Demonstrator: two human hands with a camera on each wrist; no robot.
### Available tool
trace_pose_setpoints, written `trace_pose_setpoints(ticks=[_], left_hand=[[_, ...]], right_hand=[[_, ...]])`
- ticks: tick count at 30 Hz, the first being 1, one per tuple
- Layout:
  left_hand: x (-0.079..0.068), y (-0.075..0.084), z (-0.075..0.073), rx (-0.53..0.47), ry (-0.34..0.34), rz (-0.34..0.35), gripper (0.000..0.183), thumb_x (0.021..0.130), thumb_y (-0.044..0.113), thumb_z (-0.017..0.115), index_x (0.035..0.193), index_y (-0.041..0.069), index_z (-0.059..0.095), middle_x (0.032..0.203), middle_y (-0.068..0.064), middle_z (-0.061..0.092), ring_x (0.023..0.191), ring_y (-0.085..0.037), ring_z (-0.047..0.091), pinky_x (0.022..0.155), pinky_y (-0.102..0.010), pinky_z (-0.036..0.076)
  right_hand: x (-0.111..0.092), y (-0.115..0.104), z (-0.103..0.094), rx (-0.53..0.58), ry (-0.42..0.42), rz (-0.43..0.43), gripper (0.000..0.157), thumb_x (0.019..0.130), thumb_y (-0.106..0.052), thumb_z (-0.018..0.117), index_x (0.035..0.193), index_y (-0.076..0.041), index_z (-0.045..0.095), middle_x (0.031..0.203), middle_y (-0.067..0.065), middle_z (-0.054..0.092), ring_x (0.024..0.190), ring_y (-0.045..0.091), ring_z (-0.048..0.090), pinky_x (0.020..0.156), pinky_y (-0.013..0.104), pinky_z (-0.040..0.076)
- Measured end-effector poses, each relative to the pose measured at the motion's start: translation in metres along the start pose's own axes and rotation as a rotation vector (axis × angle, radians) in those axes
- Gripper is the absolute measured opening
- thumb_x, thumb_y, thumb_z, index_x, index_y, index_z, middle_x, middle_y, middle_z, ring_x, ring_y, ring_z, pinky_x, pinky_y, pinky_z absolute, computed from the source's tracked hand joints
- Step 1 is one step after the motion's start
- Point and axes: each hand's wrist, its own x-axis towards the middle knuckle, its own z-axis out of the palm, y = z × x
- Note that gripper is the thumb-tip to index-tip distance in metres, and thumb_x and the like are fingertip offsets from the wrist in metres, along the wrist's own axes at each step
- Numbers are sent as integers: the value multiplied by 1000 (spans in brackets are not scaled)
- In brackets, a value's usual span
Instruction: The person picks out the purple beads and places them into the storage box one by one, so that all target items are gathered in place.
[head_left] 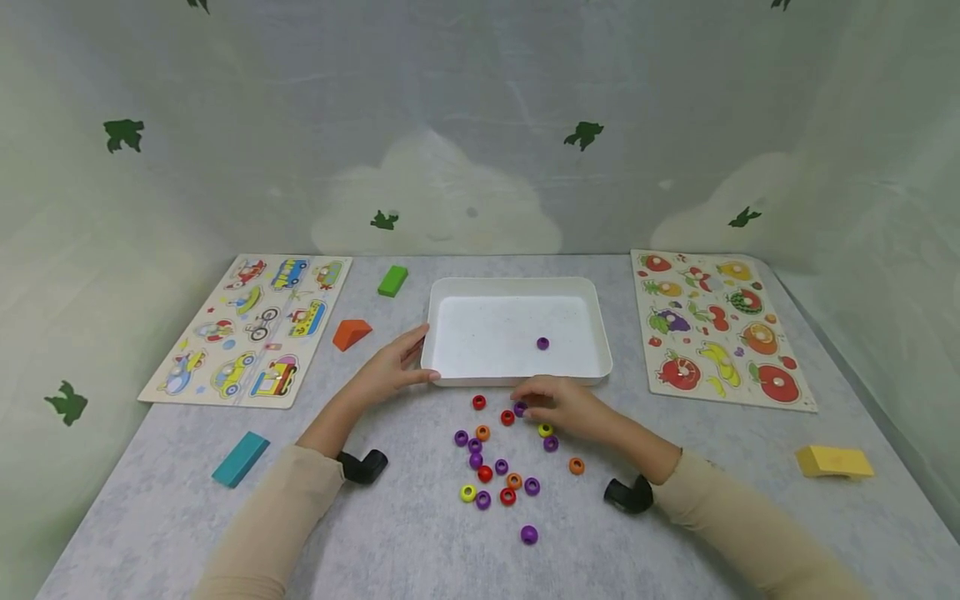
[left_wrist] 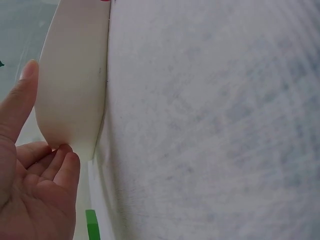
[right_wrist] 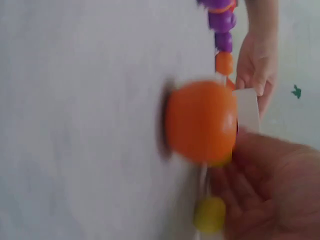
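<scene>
Head: left hand (head_left: pixel 390 367) spread against tray (head_left: pixel 487 329), presumably steadying it; right hand (head_left: pixel 566 406) at purple bead (head_left: pixel 520 409) just outside, pinch unclear | Left wrist: thumb, fingers apart, bracing corner | Right wrist: orange bead (right_wrist: pixel 200 122) hides fingertips

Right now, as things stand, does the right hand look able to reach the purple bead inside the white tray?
Probably yes: only the tray's near wall stands between the right hand and the purple bead, which lies uncovered inside.
</scene>
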Motion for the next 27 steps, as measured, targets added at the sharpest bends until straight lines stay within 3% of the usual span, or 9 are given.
trace_pose_setpoints(ticks=[5,10,13,17,22,27], left_hand=[[0,0,0,-32,-5,2,84,67,29,68,133,14,18,135,-2,16,119,-15,23,94,-30,26],[-6,13,-2,-56,-13,-11,83,68,22,67,132,9,18,135,-5,16,120,-18,23,94,-31,26],[-10,24,-4,-63,-13,-10,81,69,19,67,132,6,17,135,-9,16,120,-22,22,94,-35,25],[-10,24,-3,-59,-13,-8,81,69,20,67,132,7,17,135,-9,16,120,-22,21,94,-35,25],[-2,6,-2,-41,-16,0,85,66,29,67,133,13,16,136,-5,15,120,-18,22,94,-32,26],[0,-2,-1,-46,-10,12,89,63,38,67,133,16,17,136,-1,15,120,-14,22,94,-29,26]], right_hand=[[2,1,6,-96,10,1,20,76,-13,60,95,-16,60,93,-12,56,88,0,48,77,18,41],[1,-9,0,-16,18,9,19,77,-13,58,96,-13,60,93,-9,56,84,3,50,73,18,43],[5,-13,-12,40,80,-23,20,77,-12,57,97,-10,60,92,-8,56,81,5,52,71,19,45],[14,-7,-31,1,197,-33,20,77,-12,58,96,-7,60,90,-7,56,81,6,52,72,20,45],[26,16,-49,-56,247,117,19,76,-12,59,94,-9,60,89,-5,57,80,7,52,73,22,45],[35,30,-53,-121,192,261,15,74,-10,61,89,-11,61,87,-1,57,79,11,51,71,26,44]])
